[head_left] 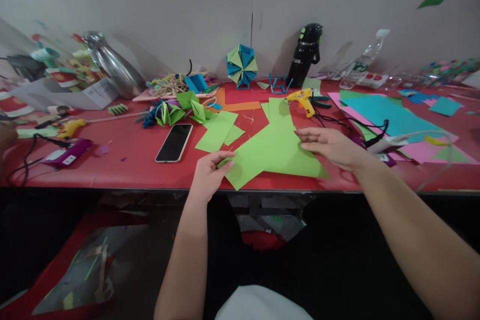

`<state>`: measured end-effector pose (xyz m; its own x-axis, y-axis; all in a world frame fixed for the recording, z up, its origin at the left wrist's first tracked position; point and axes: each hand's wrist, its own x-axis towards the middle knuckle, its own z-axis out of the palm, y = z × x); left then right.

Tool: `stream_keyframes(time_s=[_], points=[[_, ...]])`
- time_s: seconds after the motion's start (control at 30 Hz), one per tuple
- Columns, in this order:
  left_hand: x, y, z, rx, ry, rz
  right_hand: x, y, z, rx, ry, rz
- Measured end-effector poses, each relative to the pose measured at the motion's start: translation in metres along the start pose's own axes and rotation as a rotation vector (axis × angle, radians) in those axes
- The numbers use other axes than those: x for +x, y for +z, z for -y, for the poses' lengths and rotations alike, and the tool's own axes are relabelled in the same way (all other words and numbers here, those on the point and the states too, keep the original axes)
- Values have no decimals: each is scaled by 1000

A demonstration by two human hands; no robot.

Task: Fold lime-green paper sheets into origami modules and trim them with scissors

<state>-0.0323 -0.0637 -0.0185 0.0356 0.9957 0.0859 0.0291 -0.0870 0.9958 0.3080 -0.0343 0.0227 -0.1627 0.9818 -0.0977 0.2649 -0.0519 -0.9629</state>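
A light-green sheet of paper (pixel 275 152) lies at the table's front edge, over more green paper. My left hand (pixel 210 172) pinches its left corner between thumb and fingers. Over the right side of the sheet, my right hand (pixel 330 146) has its fingers stretched out, with the fingertips at the paper. Loose green pieces (pixel 215 132) lie just beyond my left hand. To its left rests a phone (pixel 174 143) with a dark screen. Beyond the sheet is a yellow glue gun (pixel 303 100).
Folded green paper shapes (pixel 168 112) sit behind the phone. A round blue-and-green paper model (pixel 242 66) and a black bottle (pixel 304 55) stand by the wall. Blue and pink sheets (pixel 390 115), cables and a white plug (pixel 382 145) are at right. A purple power strip (pixel 67 154) is at left.
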Motion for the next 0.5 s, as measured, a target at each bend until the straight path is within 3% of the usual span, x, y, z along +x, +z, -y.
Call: stream_keyframes(time_s=[0.17,0.33,0.5], points=[[-2,-3,-3,146,111,62,-4,2,8,113,-8,5],[-8,-5,-17,263,105,218,-10,19,17,-84,-132,-43],[-13,-7,-24,450,141,272,-14,30,21,-90,-122,85]])
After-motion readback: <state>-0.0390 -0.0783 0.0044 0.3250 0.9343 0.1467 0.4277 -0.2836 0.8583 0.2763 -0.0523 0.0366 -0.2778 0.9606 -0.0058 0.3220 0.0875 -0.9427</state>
